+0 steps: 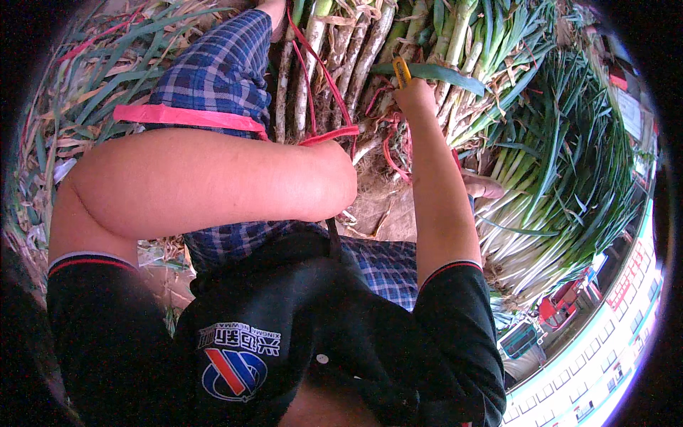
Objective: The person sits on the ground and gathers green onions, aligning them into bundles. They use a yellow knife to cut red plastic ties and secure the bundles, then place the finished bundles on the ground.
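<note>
My right hand (415, 97) is closed round a yellow utility knife (401, 72), its tip pointing up the picture. A broad green leaf (443, 74) lies just beside the knife. My left forearm reaches across to a rounded end, my left hand (341, 179), bent down so that its fingers are hidden. A flat pink strip (187, 118) passes under that forearm, and a pink ribbon (325, 135) comes out near the hand. Thick leeks or large green onions (347, 58) with soil-stained stalks lie ahead, pink ties among them. Roots (381, 171) show between my arms.
A large heap of slimmer green onions (555, 176) lies at the right, white stalks towards me. Trimmed leaves and dry husks (96, 85) cover the ground at left. My leg in plaid cloth (213, 69) lies at upper left; a bare foot (482, 186) is beside the right forearm.
</note>
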### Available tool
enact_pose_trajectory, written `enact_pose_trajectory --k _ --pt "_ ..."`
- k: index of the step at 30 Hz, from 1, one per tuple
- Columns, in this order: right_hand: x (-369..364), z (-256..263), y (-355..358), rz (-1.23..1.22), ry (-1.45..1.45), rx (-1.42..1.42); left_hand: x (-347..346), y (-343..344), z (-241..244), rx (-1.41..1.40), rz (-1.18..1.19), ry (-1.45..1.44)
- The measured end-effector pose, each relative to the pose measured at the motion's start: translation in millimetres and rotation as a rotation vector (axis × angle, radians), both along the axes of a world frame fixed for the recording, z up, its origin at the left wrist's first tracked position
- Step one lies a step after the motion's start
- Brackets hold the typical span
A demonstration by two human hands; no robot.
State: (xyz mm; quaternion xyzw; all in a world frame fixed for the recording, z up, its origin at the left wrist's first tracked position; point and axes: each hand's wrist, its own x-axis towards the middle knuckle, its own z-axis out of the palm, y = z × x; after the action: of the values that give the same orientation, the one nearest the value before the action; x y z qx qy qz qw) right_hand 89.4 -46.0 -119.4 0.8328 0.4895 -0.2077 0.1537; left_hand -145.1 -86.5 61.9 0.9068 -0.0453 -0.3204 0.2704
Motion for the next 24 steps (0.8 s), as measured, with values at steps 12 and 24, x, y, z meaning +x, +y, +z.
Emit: enact_pose_trajectory --k 12,24 --pt "14 13 -4 -0.174 0.4 0.03 0 2 -3 0.011 0.026 0.006" --pt "33 190 -190 -0.499 1.109 0.245 8 24 -27 0.09 0.144 0.122"
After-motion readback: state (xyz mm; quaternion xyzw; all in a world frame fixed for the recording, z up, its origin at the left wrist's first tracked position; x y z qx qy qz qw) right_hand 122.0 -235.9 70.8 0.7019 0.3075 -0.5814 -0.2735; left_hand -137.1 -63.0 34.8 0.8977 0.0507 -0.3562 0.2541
